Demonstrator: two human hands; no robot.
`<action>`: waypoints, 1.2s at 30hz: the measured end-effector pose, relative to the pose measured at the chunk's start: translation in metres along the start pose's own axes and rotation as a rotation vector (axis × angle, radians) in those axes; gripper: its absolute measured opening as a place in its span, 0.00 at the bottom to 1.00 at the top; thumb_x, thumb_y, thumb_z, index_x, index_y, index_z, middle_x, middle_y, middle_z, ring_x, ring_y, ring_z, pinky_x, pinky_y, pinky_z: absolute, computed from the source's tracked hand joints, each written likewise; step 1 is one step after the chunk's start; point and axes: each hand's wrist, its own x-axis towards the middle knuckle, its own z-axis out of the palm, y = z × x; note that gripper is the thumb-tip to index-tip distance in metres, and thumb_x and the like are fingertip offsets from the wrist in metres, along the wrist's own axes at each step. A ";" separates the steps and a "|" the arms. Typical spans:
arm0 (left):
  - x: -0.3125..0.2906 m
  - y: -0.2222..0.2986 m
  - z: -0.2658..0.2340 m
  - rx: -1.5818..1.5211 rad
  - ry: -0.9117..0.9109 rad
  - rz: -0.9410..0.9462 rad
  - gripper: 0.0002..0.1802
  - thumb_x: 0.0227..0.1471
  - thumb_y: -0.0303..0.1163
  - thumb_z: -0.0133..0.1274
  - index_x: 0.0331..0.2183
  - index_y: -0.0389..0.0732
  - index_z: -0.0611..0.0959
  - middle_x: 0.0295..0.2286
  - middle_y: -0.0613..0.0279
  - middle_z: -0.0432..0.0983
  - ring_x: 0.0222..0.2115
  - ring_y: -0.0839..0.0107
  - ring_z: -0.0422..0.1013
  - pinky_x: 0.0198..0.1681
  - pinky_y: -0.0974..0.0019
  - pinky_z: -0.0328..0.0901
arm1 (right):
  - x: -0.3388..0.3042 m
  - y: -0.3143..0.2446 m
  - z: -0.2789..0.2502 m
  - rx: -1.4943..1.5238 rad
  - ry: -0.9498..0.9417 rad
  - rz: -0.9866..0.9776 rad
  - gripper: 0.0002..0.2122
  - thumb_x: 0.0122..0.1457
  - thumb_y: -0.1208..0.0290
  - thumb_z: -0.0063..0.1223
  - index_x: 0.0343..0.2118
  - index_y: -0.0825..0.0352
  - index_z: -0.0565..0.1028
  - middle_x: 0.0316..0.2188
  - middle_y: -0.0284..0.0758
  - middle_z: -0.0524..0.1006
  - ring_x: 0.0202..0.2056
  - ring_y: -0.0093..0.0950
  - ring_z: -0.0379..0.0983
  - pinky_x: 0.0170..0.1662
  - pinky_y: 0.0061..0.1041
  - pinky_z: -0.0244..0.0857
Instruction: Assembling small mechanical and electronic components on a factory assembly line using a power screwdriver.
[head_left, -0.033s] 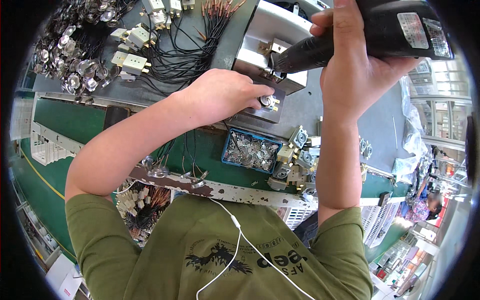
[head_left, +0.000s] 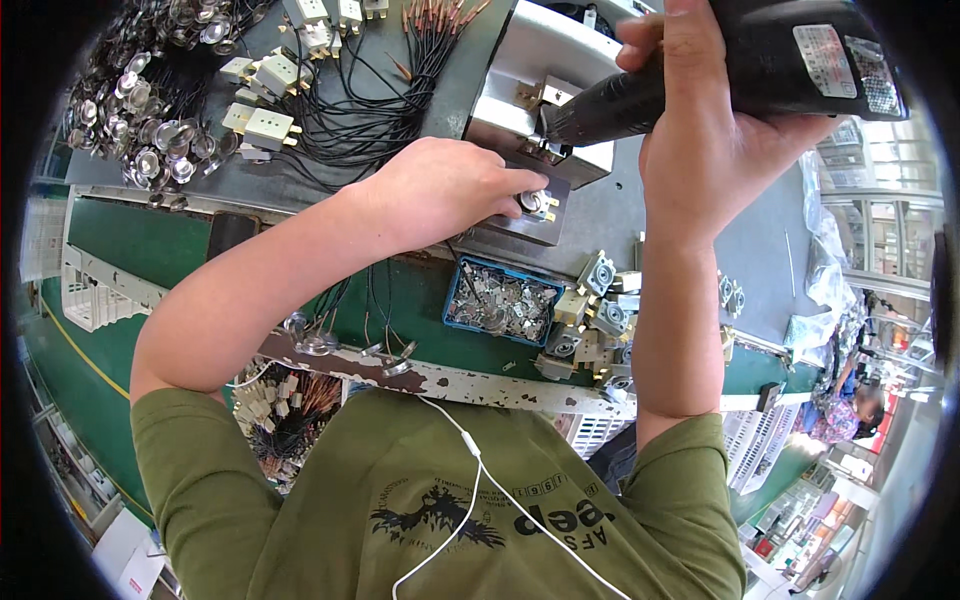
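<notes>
My left hand (head_left: pixel 440 195) is closed on a small part with a round metal disc and brass tabs (head_left: pixel 538 204). That part sits on a dark metal block (head_left: pixel 520 225), and my fingertips partly cover it. Raised at the right, my right hand (head_left: pixel 700 120) is wrapped around a black power tool (head_left: pixel 615 108) with a tapering nose and a label on its body. The nose points left, its tip close to a small clamp-like fitting on a silver metal fixture (head_left: pixel 590 160). Whether the tip touches the fitting, I cannot tell.
Cream blocks on black wires (head_left: pixel 270 128) and a heap of round metal discs (head_left: pixel 145 130) lie at the left. Near the front edge are a blue tray of small metal pieces (head_left: pixel 500 300) and piled cream-and-metal parts (head_left: pixel 600 315). White earphone cord (head_left: pixel 470 440) hangs over my shirt.
A finger of my right hand has shifted slightly on the power tool. My left hand and the part under it look unmoved.
</notes>
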 end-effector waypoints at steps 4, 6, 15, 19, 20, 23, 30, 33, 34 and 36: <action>-0.002 -0.002 0.004 0.005 0.030 0.008 0.23 0.58 0.42 0.58 0.55 0.56 0.81 0.32 0.58 0.81 0.36 0.56 0.78 0.39 0.56 0.73 | -0.002 0.001 -0.004 -0.018 0.005 0.013 0.10 0.61 0.82 0.60 0.44 0.72 0.73 0.32 0.38 0.81 0.21 0.22 0.76 0.24 0.21 0.70; -0.002 -0.004 0.005 -0.021 0.047 0.024 0.21 0.59 0.43 0.57 0.53 0.54 0.82 0.33 0.57 0.81 0.36 0.55 0.79 0.39 0.54 0.73 | -0.002 0.006 -0.014 0.013 -0.047 -0.017 0.09 0.61 0.81 0.61 0.42 0.73 0.74 0.29 0.37 0.80 0.20 0.22 0.75 0.24 0.21 0.70; 0.002 -0.004 0.000 -0.025 0.001 -0.006 0.20 0.61 0.46 0.54 0.53 0.52 0.81 0.37 0.55 0.83 0.39 0.52 0.79 0.42 0.51 0.73 | -0.018 0.006 -0.037 0.021 -0.028 0.036 0.08 0.60 0.78 0.65 0.38 0.73 0.76 0.23 0.34 0.78 0.18 0.22 0.74 0.21 0.21 0.67; 0.004 -0.002 -0.005 -0.009 -0.057 -0.032 0.21 0.62 0.46 0.54 0.54 0.54 0.80 0.37 0.56 0.83 0.40 0.53 0.79 0.43 0.51 0.73 | -0.021 0.006 -0.038 -0.013 -0.079 0.043 0.06 0.60 0.80 0.64 0.37 0.73 0.76 0.23 0.34 0.78 0.18 0.21 0.73 0.22 0.20 0.67; 0.004 -0.001 -0.005 -0.008 -0.057 -0.034 0.21 0.62 0.46 0.54 0.54 0.54 0.80 0.37 0.56 0.83 0.40 0.53 0.79 0.43 0.51 0.73 | -0.022 0.007 -0.036 0.020 -0.053 0.055 0.06 0.61 0.80 0.63 0.36 0.73 0.76 0.23 0.34 0.78 0.19 0.21 0.74 0.22 0.20 0.68; 0.004 -0.002 -0.002 -0.009 -0.050 -0.028 0.21 0.62 0.47 0.54 0.54 0.54 0.80 0.37 0.56 0.83 0.40 0.53 0.79 0.42 0.51 0.73 | -0.024 0.009 -0.040 0.022 -0.055 0.076 0.06 0.61 0.80 0.63 0.37 0.73 0.76 0.25 0.34 0.78 0.20 0.21 0.74 0.23 0.20 0.68; 0.005 -0.001 -0.003 -0.002 -0.044 -0.021 0.21 0.61 0.47 0.54 0.54 0.54 0.80 0.37 0.56 0.83 0.40 0.53 0.79 0.42 0.50 0.73 | -0.028 0.012 -0.040 0.017 -0.044 0.041 0.08 0.60 0.81 0.64 0.38 0.71 0.75 0.26 0.35 0.79 0.20 0.21 0.75 0.23 0.19 0.68; 0.005 -0.002 -0.003 -0.002 -0.042 -0.027 0.21 0.61 0.46 0.54 0.54 0.55 0.80 0.37 0.56 0.83 0.40 0.53 0.79 0.43 0.50 0.73 | -0.029 0.010 -0.039 0.013 -0.052 0.024 0.08 0.60 0.81 0.64 0.38 0.71 0.75 0.26 0.34 0.79 0.20 0.21 0.75 0.23 0.19 0.68; 0.005 -0.002 -0.003 -0.001 -0.040 -0.028 0.21 0.61 0.46 0.54 0.55 0.55 0.80 0.38 0.56 0.83 0.41 0.53 0.79 0.43 0.50 0.73 | -0.028 0.011 -0.040 0.012 -0.053 0.026 0.08 0.60 0.81 0.64 0.38 0.71 0.75 0.26 0.34 0.79 0.20 0.21 0.75 0.23 0.19 0.68; 0.005 0.001 -0.005 0.016 -0.045 -0.035 0.21 0.62 0.46 0.54 0.55 0.55 0.80 0.38 0.56 0.83 0.41 0.53 0.79 0.43 0.51 0.73 | -0.027 0.012 -0.041 -0.025 -0.036 0.041 0.07 0.60 0.81 0.64 0.38 0.72 0.75 0.26 0.35 0.79 0.20 0.20 0.74 0.22 0.19 0.67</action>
